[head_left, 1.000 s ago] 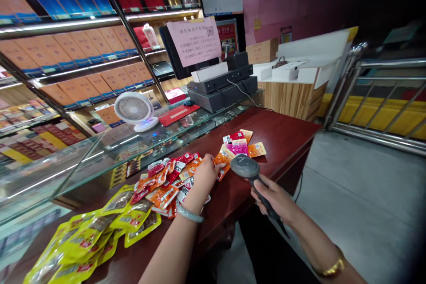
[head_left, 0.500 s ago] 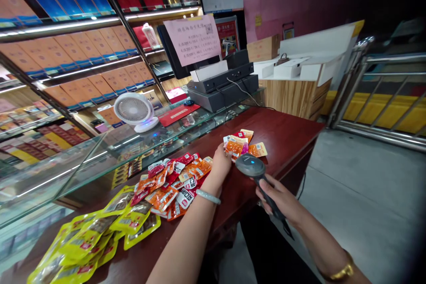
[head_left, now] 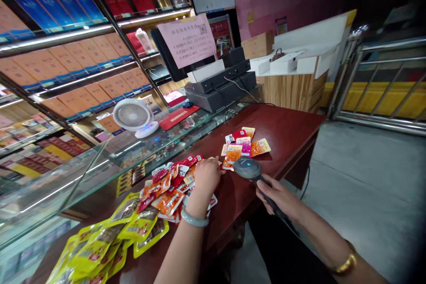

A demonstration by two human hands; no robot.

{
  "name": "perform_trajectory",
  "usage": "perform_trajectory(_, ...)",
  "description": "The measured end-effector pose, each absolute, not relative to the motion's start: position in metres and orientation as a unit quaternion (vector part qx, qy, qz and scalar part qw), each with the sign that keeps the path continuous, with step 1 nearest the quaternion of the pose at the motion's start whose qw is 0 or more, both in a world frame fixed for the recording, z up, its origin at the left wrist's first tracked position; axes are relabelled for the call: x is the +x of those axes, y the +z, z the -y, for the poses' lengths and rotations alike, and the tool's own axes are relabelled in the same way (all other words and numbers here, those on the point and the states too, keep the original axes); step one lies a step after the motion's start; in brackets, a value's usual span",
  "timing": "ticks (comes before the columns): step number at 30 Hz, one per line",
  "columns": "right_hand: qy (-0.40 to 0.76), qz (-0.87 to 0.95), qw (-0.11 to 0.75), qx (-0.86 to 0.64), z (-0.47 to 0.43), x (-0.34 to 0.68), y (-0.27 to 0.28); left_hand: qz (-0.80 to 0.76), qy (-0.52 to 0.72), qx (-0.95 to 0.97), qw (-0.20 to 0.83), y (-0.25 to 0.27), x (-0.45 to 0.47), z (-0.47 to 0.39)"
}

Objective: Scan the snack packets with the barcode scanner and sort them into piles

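The right hand [head_left: 276,193] grips a dark scanner [head_left: 246,168]; the left hand [head_left: 208,175] curls over red and orange packets [head_left: 168,202], its hold hidden; more packets [head_left: 245,143] lie just past the scanner on the counter [head_left: 282,124]; windowed yellow packets [head_left: 88,253] show brown contents [head_left: 111,232]; the glass case [head_left: 83,177] holds blurred goods [head_left: 128,179].

Lit shelves [head_left: 156,17] stand left, a railing [head_left: 392,45] right beside grey, perhaps tiled floor [head_left: 359,159].
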State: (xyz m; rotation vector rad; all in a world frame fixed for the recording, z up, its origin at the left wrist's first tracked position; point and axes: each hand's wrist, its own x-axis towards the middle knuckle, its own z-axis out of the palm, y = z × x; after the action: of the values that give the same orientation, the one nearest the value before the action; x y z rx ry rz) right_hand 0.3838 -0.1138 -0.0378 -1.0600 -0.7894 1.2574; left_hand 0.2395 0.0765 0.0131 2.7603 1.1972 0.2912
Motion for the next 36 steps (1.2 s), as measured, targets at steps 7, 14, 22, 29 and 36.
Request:
perform_trajectory(7, 0.548, 0.342, 0.607, -0.463, 0.107, 0.376, -0.045, -0.342, -0.003, 0.936, -0.08, -0.007, 0.271, -0.074)
perform_trajectory(14, 0.542, 0.328, 0.611, -0.474, 0.107, 0.386, -0.048, -0.358, 0.006, 0.934, 0.008, -0.011, 0.327, -0.093)
perform_trajectory(22, 0.55, 0.302, 0.618, -0.473, 0.108, 0.391, -0.043, -0.385, -0.009, 0.923, -0.004, 0.038, 0.258, -0.109)
perform_trajectory(29, 0.541, 0.331, 0.62, -0.462, 0.102, 0.376, -0.044, -0.473, -0.077, 0.874, -0.082, 0.04, 0.2, -0.118)
perform_trajectory(36, 0.509, 0.327, 0.656, -0.451, 0.095, 0.355, -0.037, -0.432, 0.017, 0.9, -0.062, 0.03, 0.209, -0.107)
